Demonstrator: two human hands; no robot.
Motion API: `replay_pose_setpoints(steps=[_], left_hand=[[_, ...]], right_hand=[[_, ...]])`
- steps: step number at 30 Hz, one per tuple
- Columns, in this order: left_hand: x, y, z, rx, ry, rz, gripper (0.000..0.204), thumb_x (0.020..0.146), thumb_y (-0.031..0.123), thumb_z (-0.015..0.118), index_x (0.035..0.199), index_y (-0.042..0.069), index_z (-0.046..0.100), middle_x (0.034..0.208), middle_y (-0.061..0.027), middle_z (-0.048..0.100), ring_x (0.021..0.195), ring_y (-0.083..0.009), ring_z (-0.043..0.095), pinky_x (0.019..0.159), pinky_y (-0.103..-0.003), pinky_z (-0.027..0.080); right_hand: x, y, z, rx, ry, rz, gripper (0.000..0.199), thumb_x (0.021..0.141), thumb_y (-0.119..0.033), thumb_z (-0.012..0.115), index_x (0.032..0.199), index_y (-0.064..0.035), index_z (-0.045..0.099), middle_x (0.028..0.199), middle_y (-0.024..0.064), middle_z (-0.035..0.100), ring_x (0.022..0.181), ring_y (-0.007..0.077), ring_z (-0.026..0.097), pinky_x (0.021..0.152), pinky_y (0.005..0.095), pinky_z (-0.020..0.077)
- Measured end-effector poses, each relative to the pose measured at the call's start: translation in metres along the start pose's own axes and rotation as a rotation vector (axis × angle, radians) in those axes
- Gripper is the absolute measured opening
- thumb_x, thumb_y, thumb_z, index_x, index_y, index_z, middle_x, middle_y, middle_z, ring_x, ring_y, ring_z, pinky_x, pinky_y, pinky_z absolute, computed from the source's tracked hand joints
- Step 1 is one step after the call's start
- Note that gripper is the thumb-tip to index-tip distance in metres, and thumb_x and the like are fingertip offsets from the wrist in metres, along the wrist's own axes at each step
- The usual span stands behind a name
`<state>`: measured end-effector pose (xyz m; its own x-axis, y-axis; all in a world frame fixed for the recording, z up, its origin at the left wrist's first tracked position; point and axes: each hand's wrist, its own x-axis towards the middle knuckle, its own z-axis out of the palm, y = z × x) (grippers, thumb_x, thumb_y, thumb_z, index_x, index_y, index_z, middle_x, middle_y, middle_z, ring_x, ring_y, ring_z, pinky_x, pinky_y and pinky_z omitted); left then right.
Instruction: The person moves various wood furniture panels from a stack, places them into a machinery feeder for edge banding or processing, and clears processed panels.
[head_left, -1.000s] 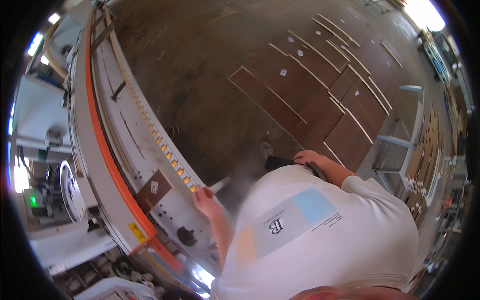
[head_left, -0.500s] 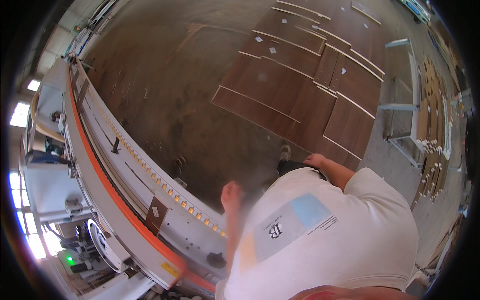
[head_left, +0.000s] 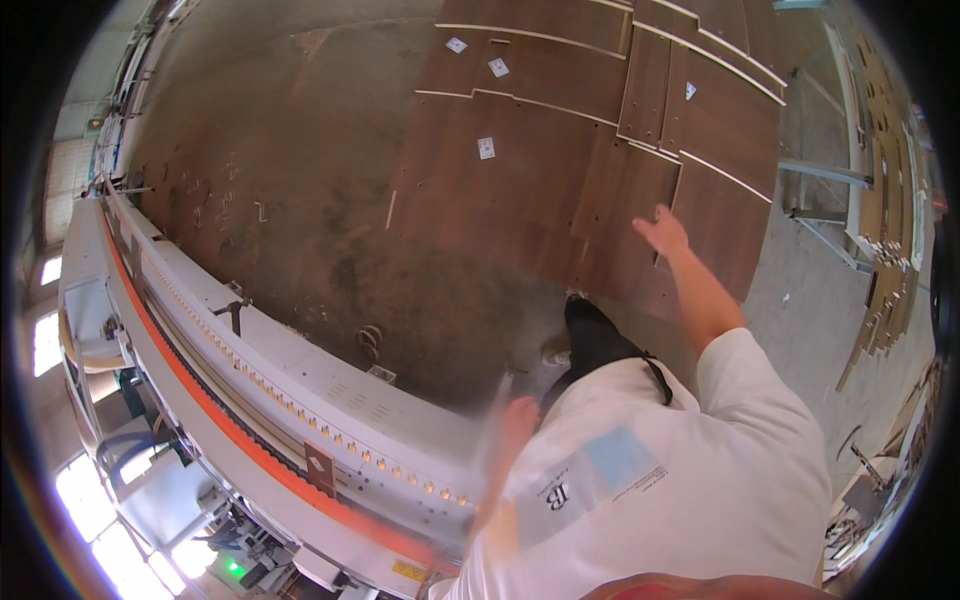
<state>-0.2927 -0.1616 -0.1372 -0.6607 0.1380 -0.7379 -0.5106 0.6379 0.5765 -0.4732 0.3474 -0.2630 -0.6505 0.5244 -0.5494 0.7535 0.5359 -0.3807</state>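
Note:
My right hand (head_left: pixel 662 234) reaches forward with its fingers apart and nothing in them. It hovers over the dark brown panels (head_left: pixel 570 190) spread out on the floor; whether it touches them I cannot tell. Low by my left thigh is my left hand (head_left: pixel 520 415), near the end of a long machine (head_left: pixel 400 430). Motion smears its fingers, so any grip is unclear. A small brown board (head_left: pixel 320 468) with a white label lies on the machine, beside its orange strip (head_left: pixel 250 420).
White labels (head_left: pixel 487 148) lie on several panels. A metal frame (head_left: pixel 825 172) and stacks of long strips (head_left: pixel 885 200) stand at the right. Coiled material (head_left: pixel 370 342) is on the floor by the machine. My dark-trousered leg (head_left: pixel 595 330) extends toward the panels' near edge.
My right hand has moved from beside my waist out over the panels, its fingers spreading. My left hand has shifted right, closer to my thigh. The view has shifted, bringing the panels nearer.

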Motion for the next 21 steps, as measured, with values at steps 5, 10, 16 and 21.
replay_pose_setpoints(steps=[5, 10, 16, 21], left_hand=[[0.048, 0.011, 0.010, 0.111, -0.101, -0.033, 0.035, 0.101, 0.022, 0.063, 0.130, 0.003, 0.064, 0.107, -0.0141, 0.074, 0.097, -0.0230, 0.071, 0.087, -0.038, 0.056], [0.182, 0.129, 0.029, 0.231, -0.201, 0.051, 0.038, 0.096, 0.025, 0.067, 0.130, 0.007, 0.065, 0.118, -0.0162, 0.073, 0.110, -0.0304, 0.071, 0.095, -0.041, 0.055], [0.398, 0.301, 0.104, 0.269, -0.252, 0.573, 0.059, 0.091, 0.023, 0.067, 0.143, 0.000, 0.051, 0.144, -0.0231, 0.057, 0.135, -0.0366, 0.054, 0.113, -0.046, 0.044], [0.510, 0.396, 0.165, 0.248, -0.151, 0.689, 0.069, 0.089, 0.024, 0.069, 0.147, -0.005, 0.045, 0.150, -0.0240, 0.052, 0.142, -0.0370, 0.046, 0.118, -0.044, 0.038]], right_hand=[[0.128, -0.007, -0.044, 0.109, 0.178, 0.121, 0.098, 0.084, -0.062, 0.071, 0.155, -0.0012, 0.039, 0.150, 0.0225, 0.054, 0.140, 0.0374, 0.050, 0.116, 0.0431, 0.0397], [0.191, 0.004, -0.074, 0.270, 0.195, 0.137, 0.099, 0.085, -0.060, 0.072, 0.155, 0.0021, 0.038, 0.153, 0.0238, 0.050, 0.143, 0.0350, 0.048, 0.117, 0.0415, 0.0377], [0.200, 0.019, -0.065, 0.774, 0.150, 0.039, 0.103, 0.087, -0.052, 0.076, 0.156, 0.0085, 0.030, 0.162, 0.0258, 0.036, 0.151, 0.0315, 0.036, 0.121, 0.0388, 0.0317], [0.193, 0.019, -0.061, 0.934, 0.129, 0.033, 0.106, 0.087, -0.052, 0.076, 0.158, 0.0086, 0.025, 0.164, 0.0253, 0.032, 0.154, 0.0310, 0.031, 0.122, 0.0384, 0.0295]])
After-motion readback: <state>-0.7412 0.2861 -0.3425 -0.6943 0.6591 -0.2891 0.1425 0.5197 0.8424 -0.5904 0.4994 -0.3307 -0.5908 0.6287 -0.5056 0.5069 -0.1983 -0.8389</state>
